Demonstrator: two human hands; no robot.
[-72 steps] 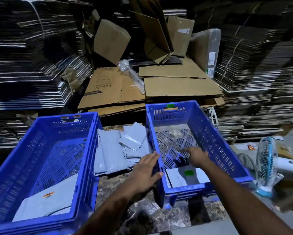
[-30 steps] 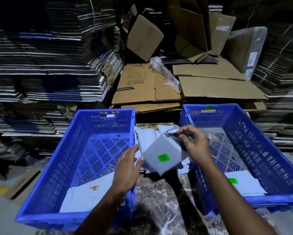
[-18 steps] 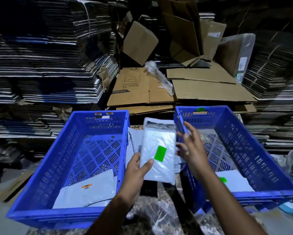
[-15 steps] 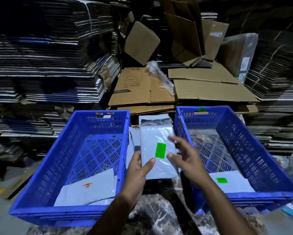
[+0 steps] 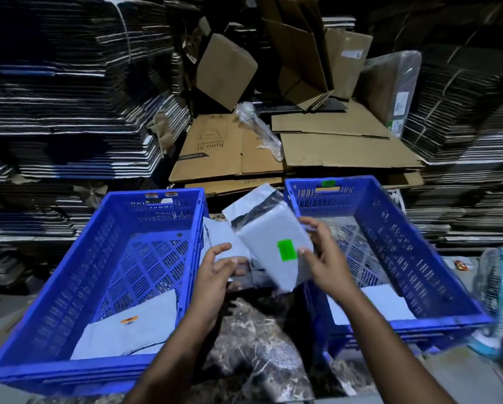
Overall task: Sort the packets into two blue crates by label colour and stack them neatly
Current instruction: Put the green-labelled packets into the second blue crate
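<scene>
Packet with green label [image 5: 276,246] sits in our right hand [image 5: 326,263], tilted, up in the air between the two crates. Thumb and fingers pinch its right edge, thumb tip just beside the green sticker [image 5: 286,250]. Dark flap end of the packet points up and away from us.

Our left hand [image 5: 215,272] is just left of it, fingers loosely spread, not gripping the held packet. Fingertips rest on or hover over the loose packets [image 5: 224,240] lying between the crates; we cannot tell if they touch.

Left blue crate [image 5: 49,316] holds one grey packet [image 5: 127,330] flat at its near end, with an orange label [image 5: 129,320] on it. Right blue crate [image 5: 436,258] holds one grey packet [image 5: 387,304] at its near end, partly hidden by our right forearm; its label colour does not show. Right crate has a green tag [image 5: 329,183] on its far rim, left crate has orange tags [image 5: 160,195] on its far rim.

Both crates stand on a dark marbled table top [image 5: 256,345]. Flattened cardboard sheets [image 5: 331,147] lie behind the crates, with a clear plastic-wrapped item [image 5: 259,129] on top. Stacks of flat cartons [image 5: 63,112] fill both sides. Small fan [image 5: 498,290] at far right, blurred.
</scene>
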